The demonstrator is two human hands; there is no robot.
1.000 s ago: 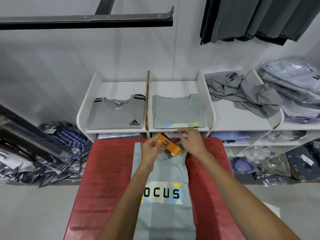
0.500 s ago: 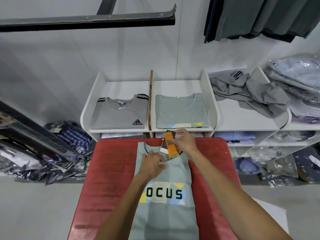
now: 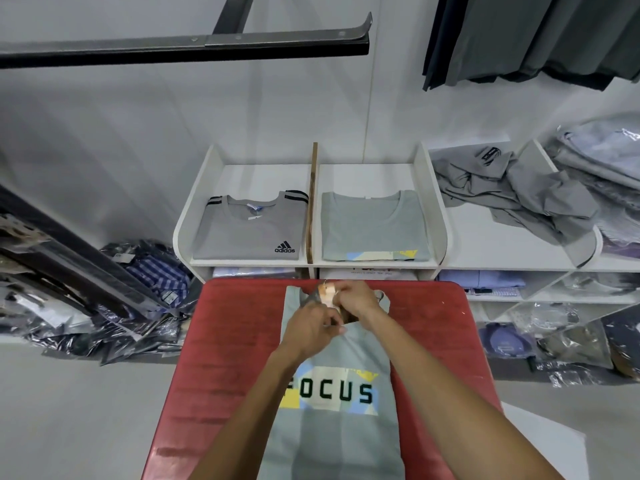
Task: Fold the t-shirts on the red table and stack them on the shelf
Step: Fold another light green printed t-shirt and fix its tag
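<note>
Together the two hands work at the collar of the t-shirt (image 3: 341, 348) on the red bench (image 3: 235, 341): the left hand (image 3: 311, 327) has its fingers curled onto the fabric at the neckline, and the right hand (image 3: 356, 299) pinches an orange hang tag (image 3: 327, 294) just beyond it; the tag is too blurred to read. This pale grey-green shirt lies face up along the middle of the bench, sides folded in, with "FOCUS" in dark letters on a cream, yellow and blue panel across the chest. Bare red surface shows on both sides of it, and its collar lies close to the far edge of the bench. Beyond that edge stands the white shelf (image 3: 429, 188), its top split by a wooden divider (image 3: 313, 202) into two bays. One folded grey shirt (image 3: 249, 230) with black shoulder stripes and the "adidas" logo fills the left bay; one folded shirt (image 3: 374, 226) matching the bench one fills the right. Further right, crumpled grey garments (image 3: 512, 192) lie loose on the next shelf top. Bagged clothes (image 3: 152, 271) are heaped on the floor to the left, and dark garments (image 3: 533, 36) hang at upper right.
</note>
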